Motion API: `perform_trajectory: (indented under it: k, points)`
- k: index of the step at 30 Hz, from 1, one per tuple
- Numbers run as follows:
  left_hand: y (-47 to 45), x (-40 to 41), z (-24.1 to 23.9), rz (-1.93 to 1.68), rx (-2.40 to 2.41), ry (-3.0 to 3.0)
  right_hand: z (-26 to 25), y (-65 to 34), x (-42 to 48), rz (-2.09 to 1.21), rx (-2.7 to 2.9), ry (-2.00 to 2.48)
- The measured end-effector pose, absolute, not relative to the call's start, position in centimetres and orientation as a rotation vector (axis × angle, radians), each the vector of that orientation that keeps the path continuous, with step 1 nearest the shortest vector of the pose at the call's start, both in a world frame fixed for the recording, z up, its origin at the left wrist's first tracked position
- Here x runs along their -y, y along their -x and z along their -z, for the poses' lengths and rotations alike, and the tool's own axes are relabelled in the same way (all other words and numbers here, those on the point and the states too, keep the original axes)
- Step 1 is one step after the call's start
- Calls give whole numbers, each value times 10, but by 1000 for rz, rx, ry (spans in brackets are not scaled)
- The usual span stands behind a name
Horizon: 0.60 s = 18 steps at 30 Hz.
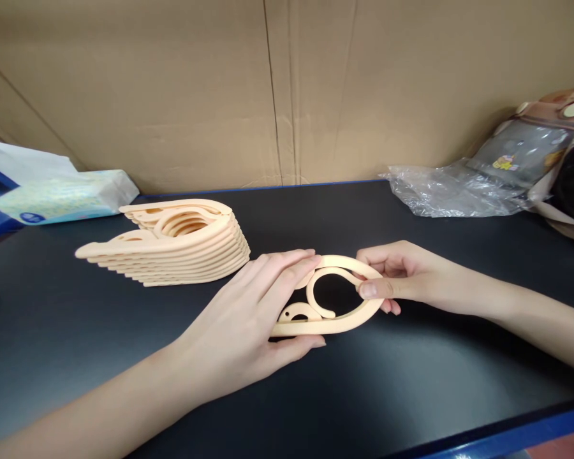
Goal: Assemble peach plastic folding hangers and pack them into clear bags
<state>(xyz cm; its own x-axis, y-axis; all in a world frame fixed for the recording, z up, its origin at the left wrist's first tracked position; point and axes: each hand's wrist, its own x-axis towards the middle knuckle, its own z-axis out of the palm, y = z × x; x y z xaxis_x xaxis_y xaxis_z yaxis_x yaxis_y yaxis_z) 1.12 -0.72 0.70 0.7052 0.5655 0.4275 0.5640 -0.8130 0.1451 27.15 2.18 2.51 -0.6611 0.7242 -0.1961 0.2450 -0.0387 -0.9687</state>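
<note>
A peach-coloured plastic folding hanger (349, 323), folded up with its hook curled inside the frame, is held between both hands just over the black table. My left hand (256, 312) wraps over its left end, fingers on the far arm and thumb by the near one, hiding that end. My right hand (397, 277) pinches the rounded right end, thumb on top and fingers behind. Left of the hands, a neat stack of the same folded hangers (196, 252) lies with the rounded ends facing right.
The black table (287, 395) has a blue edge. A tissue pack (71, 194) lies at the back left. Clear plastic wrap (454, 191) and a transparent bag with brown trim (521, 150) are at the back right. A cardboard wall (196, 95) stands behind.
</note>
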Motion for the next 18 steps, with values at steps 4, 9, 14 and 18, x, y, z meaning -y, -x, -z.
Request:
perform_trajectory:
  k: [4,9,14,18]
  points:
    - [-11,8,-7,-759,-948,-2891,-24,-270,-22,-1794,1859,978]
    - [-12,8,-6,-762,-955,-2887,-24,-269,-21,-1819,1859,952]
    - [-12,8,-7,-760,-961,-2883,-24,-268,-22,-1817,1856,940]
    - [-12,8,-7,-769,-965,-2877,-25,-268,-21,-1793,1875,957]
